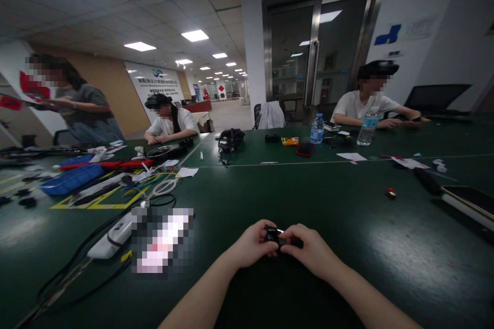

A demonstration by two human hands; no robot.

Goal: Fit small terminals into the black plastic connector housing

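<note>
Both hands meet over the near middle of the dark green table. My left hand (253,244) is closed round one side of a small black object (272,234) with a shiny edge. On the object's right side, my right hand (305,248) pinches it between thumb and fingers. What the object is cannot be made out, as the fingers cover part of it. To the left of my hands lies a pixelated, lit rectangular item (164,241), beside a white power strip (116,234).
Cables, a blue tray (71,180) and tools crowd the left. A small red item (391,193) lies right. Two water bottles (317,129) (368,126), a red-edged phone (305,149) and a black headset (230,140) stand farther back. Three other people are around the table.
</note>
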